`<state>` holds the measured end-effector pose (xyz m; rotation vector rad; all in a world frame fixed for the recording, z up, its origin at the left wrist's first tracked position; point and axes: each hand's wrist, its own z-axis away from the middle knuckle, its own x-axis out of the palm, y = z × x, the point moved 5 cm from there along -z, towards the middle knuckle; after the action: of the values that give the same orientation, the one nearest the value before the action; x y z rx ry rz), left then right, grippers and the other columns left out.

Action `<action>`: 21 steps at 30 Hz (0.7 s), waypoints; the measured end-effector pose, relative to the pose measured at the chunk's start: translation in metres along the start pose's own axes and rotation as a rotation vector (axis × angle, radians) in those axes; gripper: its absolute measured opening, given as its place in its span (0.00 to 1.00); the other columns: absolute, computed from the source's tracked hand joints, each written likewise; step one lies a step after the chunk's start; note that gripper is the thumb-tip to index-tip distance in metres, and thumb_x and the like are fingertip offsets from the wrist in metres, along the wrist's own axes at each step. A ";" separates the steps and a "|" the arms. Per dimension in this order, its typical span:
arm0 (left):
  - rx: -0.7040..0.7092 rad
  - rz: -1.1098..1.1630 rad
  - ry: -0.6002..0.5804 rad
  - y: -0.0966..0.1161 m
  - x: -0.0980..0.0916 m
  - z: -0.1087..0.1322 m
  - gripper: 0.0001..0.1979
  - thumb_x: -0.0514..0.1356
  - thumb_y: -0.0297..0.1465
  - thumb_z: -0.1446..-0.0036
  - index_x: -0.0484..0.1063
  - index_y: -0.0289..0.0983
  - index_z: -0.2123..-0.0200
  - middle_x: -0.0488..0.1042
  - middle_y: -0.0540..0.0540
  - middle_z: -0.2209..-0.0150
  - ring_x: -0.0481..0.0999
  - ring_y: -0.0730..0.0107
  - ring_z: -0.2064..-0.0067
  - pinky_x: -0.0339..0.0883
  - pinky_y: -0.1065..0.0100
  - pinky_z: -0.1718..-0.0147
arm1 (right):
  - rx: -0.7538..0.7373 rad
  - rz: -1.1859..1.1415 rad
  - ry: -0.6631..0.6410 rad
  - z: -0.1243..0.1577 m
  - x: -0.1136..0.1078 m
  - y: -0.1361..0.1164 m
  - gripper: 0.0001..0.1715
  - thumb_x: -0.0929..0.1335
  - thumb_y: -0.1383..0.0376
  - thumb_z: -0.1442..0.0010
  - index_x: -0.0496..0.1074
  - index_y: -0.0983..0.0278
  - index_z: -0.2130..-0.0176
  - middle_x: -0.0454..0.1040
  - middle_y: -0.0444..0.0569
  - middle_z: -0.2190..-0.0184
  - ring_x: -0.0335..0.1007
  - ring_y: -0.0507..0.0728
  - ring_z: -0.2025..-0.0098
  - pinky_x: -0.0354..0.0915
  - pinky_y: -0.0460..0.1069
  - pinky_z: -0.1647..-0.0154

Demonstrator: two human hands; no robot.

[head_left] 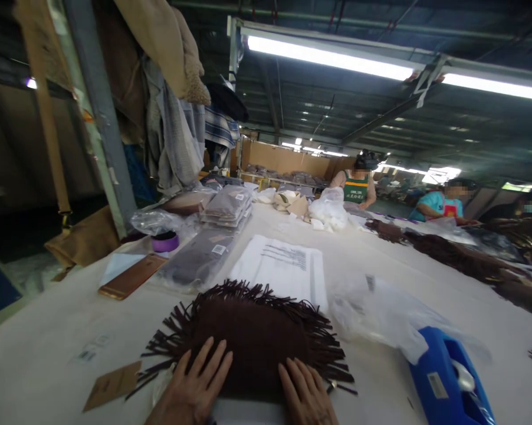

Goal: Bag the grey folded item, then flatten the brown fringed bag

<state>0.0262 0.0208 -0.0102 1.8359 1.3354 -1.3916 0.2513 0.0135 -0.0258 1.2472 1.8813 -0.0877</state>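
A dark brown fringed bag [252,336], suede-like, lies flat on the white table in front of me. Its fringe strips fan out along the far edge and both sides. My left hand [195,378] rests on its near left part, fingers spread. On the near right part lies my right hand [308,389], flat with fingers stretched out. Left of the bag is a brown card tag [112,385]. Just beyond the fringe sits a white printed plastic bag [288,265]. What lies under the brown bag's near edge is mostly hidden.
A blue tape dispenser [447,378] stands at right, near a clear plastic bag [376,307]. At left are a phone-like copper slab [131,277], a purple tape roll [165,241] and stacked bagged goods [226,206]. Two co-workers [357,186] work beyond; brown pieces [452,254] line the right.
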 end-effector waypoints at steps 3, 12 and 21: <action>-0.063 -0.034 -0.155 0.004 0.001 -0.020 0.27 0.57 0.32 0.45 0.58 0.47 0.42 0.61 0.43 0.41 0.62 0.46 0.42 0.64 0.52 0.52 | -0.071 0.064 -0.063 -0.004 0.010 0.010 0.30 0.59 0.77 0.50 0.67 0.64 0.49 0.75 0.50 0.54 0.70 0.58 0.54 0.63 0.51 0.54; -0.205 -0.016 -0.409 -0.002 -0.020 -0.055 0.38 0.51 0.12 0.56 0.56 0.38 0.40 0.59 0.34 0.41 0.68 0.44 0.47 0.71 0.58 0.61 | 0.055 -0.132 -0.151 -0.027 0.004 0.045 0.28 0.59 0.81 0.52 0.68 0.64 0.54 0.76 0.48 0.62 0.70 0.55 0.62 0.64 0.48 0.63; -0.173 0.432 -0.502 -0.091 -0.105 -0.081 0.12 0.52 0.21 0.59 0.72 0.36 0.72 0.75 0.49 0.72 0.75 0.65 0.65 0.63 0.72 0.69 | 0.295 -0.454 -0.778 -0.110 -0.096 0.106 0.07 0.60 0.71 0.42 0.64 0.63 0.70 0.69 0.44 0.74 0.65 0.52 0.71 0.57 0.46 0.70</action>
<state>-0.0198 0.0809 0.1313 1.4201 0.7275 -1.3299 0.2802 0.0497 0.1487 0.7629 1.4335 -0.9769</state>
